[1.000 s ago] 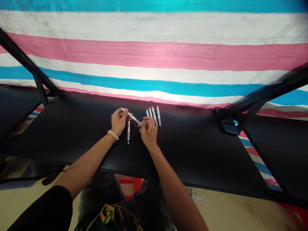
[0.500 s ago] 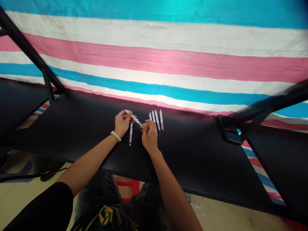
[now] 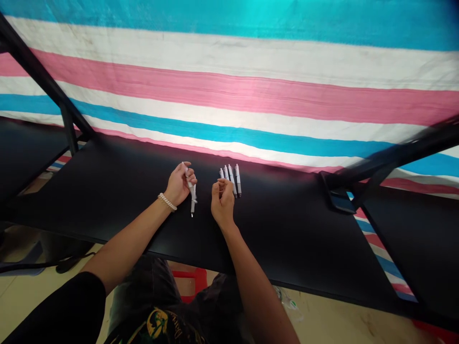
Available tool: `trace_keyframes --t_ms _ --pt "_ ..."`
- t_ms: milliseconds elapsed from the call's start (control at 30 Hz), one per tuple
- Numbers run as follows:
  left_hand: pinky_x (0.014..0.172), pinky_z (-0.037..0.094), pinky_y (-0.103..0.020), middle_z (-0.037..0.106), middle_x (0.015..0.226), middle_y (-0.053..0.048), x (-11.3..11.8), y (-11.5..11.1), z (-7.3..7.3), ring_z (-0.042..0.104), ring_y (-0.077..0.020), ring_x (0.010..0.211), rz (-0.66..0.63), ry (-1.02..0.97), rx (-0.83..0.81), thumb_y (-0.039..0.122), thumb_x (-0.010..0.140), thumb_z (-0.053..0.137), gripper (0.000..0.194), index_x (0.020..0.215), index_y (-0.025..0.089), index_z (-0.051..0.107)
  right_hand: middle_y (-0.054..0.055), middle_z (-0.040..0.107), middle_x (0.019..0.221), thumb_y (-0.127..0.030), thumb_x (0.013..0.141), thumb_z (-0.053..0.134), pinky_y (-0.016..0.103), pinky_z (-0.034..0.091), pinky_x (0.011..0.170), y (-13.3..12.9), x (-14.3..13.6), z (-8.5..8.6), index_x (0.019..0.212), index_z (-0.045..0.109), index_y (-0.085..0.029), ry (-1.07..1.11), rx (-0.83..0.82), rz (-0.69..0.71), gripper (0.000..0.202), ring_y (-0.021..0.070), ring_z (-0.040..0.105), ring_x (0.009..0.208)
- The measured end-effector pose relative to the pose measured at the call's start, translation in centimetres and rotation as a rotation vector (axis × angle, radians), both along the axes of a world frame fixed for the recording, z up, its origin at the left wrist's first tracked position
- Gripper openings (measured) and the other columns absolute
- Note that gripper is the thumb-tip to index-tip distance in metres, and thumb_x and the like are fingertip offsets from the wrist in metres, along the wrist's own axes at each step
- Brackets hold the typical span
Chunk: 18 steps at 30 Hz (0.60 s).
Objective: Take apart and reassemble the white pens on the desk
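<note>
A white pen (image 3: 191,185) sits in the left hand (image 3: 177,184), tilted, with its upper end showing above the thumb and its lower part slanting down past the curled fingers toward the near edge of the table (image 3: 287,224). The left hand grasps this pen on its own, thumb and fingers closed around it. Just below, a second pen (image 3: 192,207), white with a grey grip, lies on the table with its tip toward the person; in this view the lower part of the held pen overlaps it.

To the right, apart from the held pen, is the right hand (image 3: 223,204), its fingers bent in toward the thumb; the view is too small to tell whether anything thin is pinched there. Just beyond it lies a row of four pens (image 3: 238,180), side by side on the table, pointing roughly away from the person, the right hand hiding the near ends of the leftmost ones.

A pale braided bracelet (image 3: 167,202) circles the left wrist. The black table runs between two dark metal frames (image 3: 70,122) at the sides, and a sheet (image 3: 229,91) striped in blue, white and pink hangs behind it. Below the near edge are a red stool (image 3: 201,282) between the person's legs and a pale floor (image 3: 333,310).
</note>
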<state>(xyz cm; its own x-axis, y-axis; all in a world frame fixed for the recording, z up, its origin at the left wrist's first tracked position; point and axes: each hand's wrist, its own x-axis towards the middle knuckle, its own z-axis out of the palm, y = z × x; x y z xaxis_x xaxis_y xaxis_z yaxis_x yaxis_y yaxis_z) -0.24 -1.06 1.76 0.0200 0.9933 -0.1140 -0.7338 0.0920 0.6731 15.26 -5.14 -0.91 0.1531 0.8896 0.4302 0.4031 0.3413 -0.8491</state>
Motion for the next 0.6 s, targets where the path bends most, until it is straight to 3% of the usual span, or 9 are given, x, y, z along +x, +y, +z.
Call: trace_keyframes --t_ms 100,200,367,600 --pt "0.033 0.022 -0.020 0.025 0.046 0.009 -1.5 0.2 0.5 0.025 -0.0058 0.033 -0.075 -0.119 -0.085 0.059 0.090 0.046 0.043 0.073 0.019 0.050 0.002 0.060 0.080 -0.035 0.096 0.050 0.028 0.046 0.063 -0.1 0.1 0.1 0.102 0.054 -0.018 -0.022 -0.004 -0.036 0.018 0.0146 0.057 0.065" --pt "0.032 0.012 -0.021 0.016 0.044 0.009 -2.3 0.2 0.7 0.015 -0.0062 0.032 -0.097 -0.167 -0.116 0.046 0.089 0.043 0.034 0.067 0.020 0.045 0.000 0.059 0.074 -0.032 0.095 0.050 0.027 0.044 0.058 -0.4 0.1 0.1 0.096 0.055 -0.020 -0.092 0.009 -0.001 0.013 0.0131 0.054 0.059" --pt "0.032 0.011 -0.021 0.015 0.045 0.010 -2.3 0.1 0.8 0.014 -0.0064 0.032 -0.093 -0.187 -0.118 0.040 0.087 0.042 0.025 0.072 0.020 0.047 -0.003 0.056 0.067 -0.029 0.094 0.051 0.025 0.041 0.055 -0.7 -0.1 0.1 0.095 0.055 -0.020 -0.153 0.037 0.014 0.010 0.0114 0.050 0.052" --pt "0.031 0.012 -0.021 0.016 0.044 0.010 -2.4 0.2 0.8 0.014 -0.0066 0.031 -0.098 -0.190 -0.130 0.047 0.087 0.045 0.030 0.073 0.021 0.047 -0.005 0.053 0.063 -0.027 0.093 0.051 0.025 0.040 0.054 -0.5 0.0 0.0 0.094 0.055 -0.020 -0.200 0.047 0.011 0.008 0.0111 0.050 0.050"
